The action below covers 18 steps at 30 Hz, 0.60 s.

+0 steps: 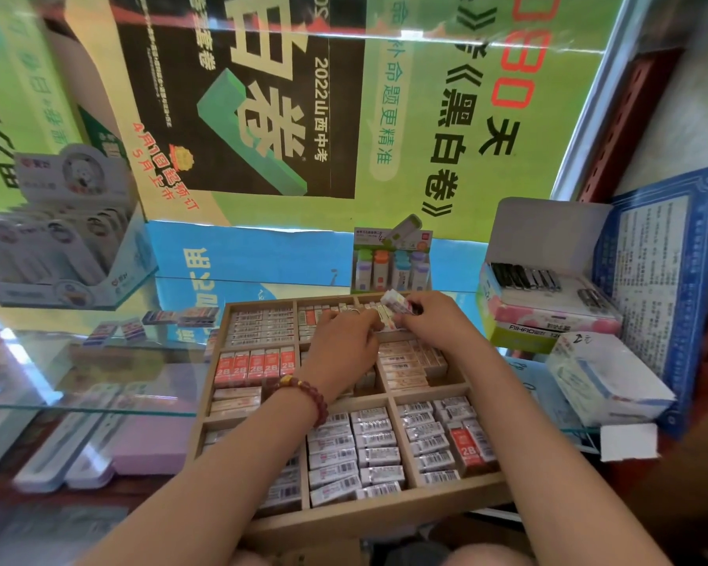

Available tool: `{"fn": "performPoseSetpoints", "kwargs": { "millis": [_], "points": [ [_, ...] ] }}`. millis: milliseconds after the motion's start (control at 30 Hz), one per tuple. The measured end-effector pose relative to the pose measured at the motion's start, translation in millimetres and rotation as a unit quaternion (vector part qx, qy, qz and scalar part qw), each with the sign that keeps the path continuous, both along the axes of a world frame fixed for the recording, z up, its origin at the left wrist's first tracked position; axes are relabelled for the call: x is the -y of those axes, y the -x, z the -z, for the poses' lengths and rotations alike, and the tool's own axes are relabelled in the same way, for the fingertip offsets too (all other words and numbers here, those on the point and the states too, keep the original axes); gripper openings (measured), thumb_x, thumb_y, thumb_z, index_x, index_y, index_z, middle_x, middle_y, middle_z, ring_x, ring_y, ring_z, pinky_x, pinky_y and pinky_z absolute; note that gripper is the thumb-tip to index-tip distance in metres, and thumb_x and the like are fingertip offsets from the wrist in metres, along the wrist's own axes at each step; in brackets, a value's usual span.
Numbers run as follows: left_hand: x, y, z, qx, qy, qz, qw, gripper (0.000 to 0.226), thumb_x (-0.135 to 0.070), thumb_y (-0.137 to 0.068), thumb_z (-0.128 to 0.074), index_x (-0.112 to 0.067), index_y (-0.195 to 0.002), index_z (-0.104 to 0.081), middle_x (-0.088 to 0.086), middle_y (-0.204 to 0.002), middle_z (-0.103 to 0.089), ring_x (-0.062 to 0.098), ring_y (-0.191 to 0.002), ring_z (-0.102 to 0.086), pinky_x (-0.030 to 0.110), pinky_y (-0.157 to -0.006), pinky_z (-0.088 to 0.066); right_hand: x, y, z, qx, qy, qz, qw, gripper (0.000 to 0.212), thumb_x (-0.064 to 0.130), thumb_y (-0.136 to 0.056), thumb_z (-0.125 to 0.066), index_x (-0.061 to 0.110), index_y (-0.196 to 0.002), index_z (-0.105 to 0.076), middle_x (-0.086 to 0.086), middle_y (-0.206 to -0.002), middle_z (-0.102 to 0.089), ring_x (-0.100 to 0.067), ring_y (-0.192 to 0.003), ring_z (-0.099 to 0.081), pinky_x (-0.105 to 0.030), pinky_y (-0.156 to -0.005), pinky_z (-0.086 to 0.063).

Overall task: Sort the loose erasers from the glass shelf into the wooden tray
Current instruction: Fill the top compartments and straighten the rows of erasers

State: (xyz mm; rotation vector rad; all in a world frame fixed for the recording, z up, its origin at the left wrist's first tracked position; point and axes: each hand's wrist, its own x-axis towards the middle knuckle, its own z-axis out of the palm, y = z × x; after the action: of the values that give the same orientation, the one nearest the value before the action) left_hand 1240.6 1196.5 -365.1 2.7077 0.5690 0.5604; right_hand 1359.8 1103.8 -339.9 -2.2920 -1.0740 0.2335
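Over the tray's (385,512) far right compartment, both hands work close together. Right hand (434,320): fingers grip one wrapped eraser (395,301), raised just above the packed rows. Left hand (344,349): fingers curled down onto the rows beside it; whether they grip anything cannot be told. Four loose erasers (160,317) lie on the glass shelf (99,386), just left of the tray's far left corner. Tray extends past the shelf's near edge, with packed rows in every compartment that shows.
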Motion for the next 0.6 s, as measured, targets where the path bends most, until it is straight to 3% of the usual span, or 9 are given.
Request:
{"fn": "performPoseSetpoints", "kwargs": {
  "millis": [133, 233, 333, 433, 500, 600],
  "points": [
    [-1.2, -0.1, -1.1, 0.026, 0.025, -0.028, 0.999, 0.023, -0.016, -0.093, -0.043, -0.023, -0.101, -0.064, -0.007, -0.106, -0.067, 0.014, -0.104, -0.056, 0.030, -0.103, -0.022, -4.8, 1.5, 4.0, 0.013, -0.039, 0.071, 0.997, 0.017, 0.031, -0.090, -0.061, 0.014, -0.090, -0.062, -0.002, -0.080, -0.056, -0.019, -0.076, -0.052, -0.028, -0.060, -0.035],
    [-2.1, 6.4, -6.0, 0.083, 0.028, -0.130, 0.988, 0.022, -0.015, -0.089, -0.043, -0.024, -0.090, -0.063, -0.008, -0.096, -0.065, 0.013, -0.097, -0.056, 0.035, -0.098, -0.030, -23.4, 4.3, -1.7, 0.015, -0.083, 0.142, 0.986, 0.030, 0.039, -0.089, -0.060, 0.015, -0.072, -0.054, -0.001, -0.071, -0.053, -0.022, -0.074, -0.053, -0.027, -0.051, -0.028],
    [-7.0, 14.4, -4.6, 0.103, 0.066, -0.190, 0.974, 0.022, -0.016, -0.089, -0.042, -0.024, -0.094, -0.063, -0.007, -0.096, -0.063, 0.015, -0.098, -0.055, 0.037, -0.097, -0.033, -52.5, 4.4, -5.1, 0.029, -0.022, 0.161, 0.986, 0.038, 0.048, -0.090, -0.054, 0.011, -0.091, -0.062, -0.009, -0.092, -0.062, -0.027, -0.088, -0.060, -0.026, -0.061, -0.034],
    [-11.6, 18.0, -3.8, 0.097, 0.090, -0.201, 0.970, 0.024, -0.017, -0.089, -0.042, -0.025, -0.093, -0.064, -0.007, -0.097, -0.063, 0.015, -0.100, -0.054, 0.037, -0.096, -0.030, -71.3, 9.3, 0.4, 0.071, 0.047, 0.177, 0.981, 0.038, 0.038, -0.089, -0.059, 0.009, -0.113, -0.058, -0.008, -0.114, -0.061, -0.027, -0.106, -0.059, -0.031, -0.083, -0.045],
    [-13.5, 21.3, -4.0, 0.097, 0.100, -0.198, 0.970, 0.023, -0.016, -0.089, -0.042, -0.024, -0.090, -0.063, -0.009, -0.094, -0.060, 0.015, -0.100, -0.053, 0.038, -0.096, -0.030, -74.1, 11.4, 4.1, 0.088, 0.066, 0.191, 0.975, 0.038, 0.035, -0.087, -0.062, 0.010, -0.115, -0.057, -0.007, -0.116, -0.060, -0.027, -0.108, -0.058, -0.034, -0.091, -0.044],
    [-16.3, 26.8, -4.4, 0.094, 0.102, -0.192, 0.971, 0.020, -0.014, -0.087, -0.044, -0.028, -0.085, -0.058, -0.012, -0.085, -0.052, 0.016, -0.098, -0.053, 0.038, -0.096, -0.033, -72.0, 9.8, 2.1, 0.101, 0.089, 0.192, 0.972, 0.032, 0.034, -0.087, -0.062, 0.012, -0.110, -0.057, -0.005, -0.113, -0.062, -0.026, -0.108, -0.057, -0.031, -0.087, -0.037]
  ]
}}
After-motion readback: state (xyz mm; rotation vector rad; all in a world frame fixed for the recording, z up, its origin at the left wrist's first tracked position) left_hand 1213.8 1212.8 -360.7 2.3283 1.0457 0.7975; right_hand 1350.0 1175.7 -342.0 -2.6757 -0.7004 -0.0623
